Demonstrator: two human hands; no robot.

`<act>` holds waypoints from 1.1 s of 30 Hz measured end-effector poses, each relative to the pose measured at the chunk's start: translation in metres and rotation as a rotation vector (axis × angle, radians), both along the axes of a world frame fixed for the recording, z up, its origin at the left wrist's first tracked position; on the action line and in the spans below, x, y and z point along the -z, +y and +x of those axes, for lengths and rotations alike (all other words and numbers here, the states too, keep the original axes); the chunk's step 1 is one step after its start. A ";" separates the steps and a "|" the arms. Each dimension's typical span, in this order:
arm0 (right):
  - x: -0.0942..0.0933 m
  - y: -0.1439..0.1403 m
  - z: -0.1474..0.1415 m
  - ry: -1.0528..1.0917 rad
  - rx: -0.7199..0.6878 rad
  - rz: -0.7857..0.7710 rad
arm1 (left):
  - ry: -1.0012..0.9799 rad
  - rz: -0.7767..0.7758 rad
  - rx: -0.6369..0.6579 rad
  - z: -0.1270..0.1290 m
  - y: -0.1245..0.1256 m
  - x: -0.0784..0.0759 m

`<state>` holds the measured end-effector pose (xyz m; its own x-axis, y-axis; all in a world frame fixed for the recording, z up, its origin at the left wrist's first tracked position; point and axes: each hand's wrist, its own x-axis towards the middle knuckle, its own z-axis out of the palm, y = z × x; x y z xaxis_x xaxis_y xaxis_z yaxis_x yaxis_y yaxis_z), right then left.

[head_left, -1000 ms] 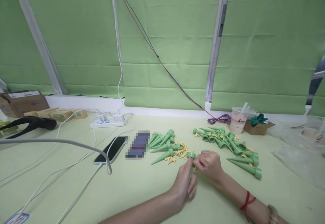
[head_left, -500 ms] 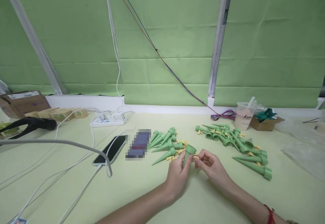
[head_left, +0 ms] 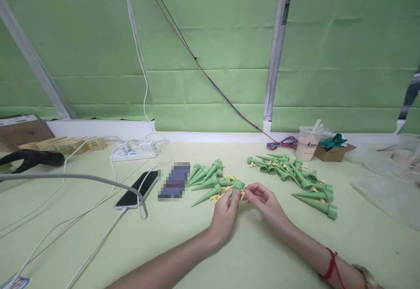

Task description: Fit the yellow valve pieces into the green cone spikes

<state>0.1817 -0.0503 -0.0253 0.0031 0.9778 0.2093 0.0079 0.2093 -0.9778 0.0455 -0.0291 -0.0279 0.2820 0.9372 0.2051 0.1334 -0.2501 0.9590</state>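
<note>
My left hand (head_left: 222, 219) is closed around a green plastic plant watering spike (head_left: 238, 185), wide collar upward; its lower part is hidden by my fingers. At the collar's side, my right hand (head_left: 267, 203) pinches a small yellow valve (head_left: 243, 195), which seems to touch the spike. Just beyond my left hand lies a group of similar green spikes (head_left: 207, 195), with loose yellow valves (head_left: 231, 177) among them. Farther right, a second heap of green spikes (head_left: 319, 206) is spread out, several with yellow pieces showing on or beside them.
A phone (head_left: 138, 190) on a cable and a pixelated dark rectangle (head_left: 175, 182) lie to the left. White cables run from a power strip (head_left: 138, 151). At the back right stand a plastic drink cup (head_left: 306, 144) and a small cardboard box (head_left: 331, 152); clear plastic bags (head_left: 377, 195) lie nearby.
The whole view has shifted slightly, so everything sits a little farther left and higher. My hands keep the same hold on the spike and the yellow valve at its collar.
</note>
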 end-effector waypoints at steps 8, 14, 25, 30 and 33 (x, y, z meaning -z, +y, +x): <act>0.002 0.001 0.001 0.269 -0.210 -0.197 | 0.062 0.099 -0.035 0.000 -0.002 0.001; 0.001 0.002 0.004 0.326 -0.228 -0.281 | 0.116 0.128 -0.047 -0.001 0.002 0.003; 0.005 0.011 0.004 0.124 -0.001 -0.091 | 0.125 0.128 -0.057 0.000 0.007 0.005; 0.007 0.011 0.007 0.169 -0.037 -0.205 | 0.067 0.091 -0.081 0.001 0.008 0.003; 0.007 0.012 0.009 0.183 0.021 -0.173 | 0.051 0.059 -0.076 0.002 0.009 0.002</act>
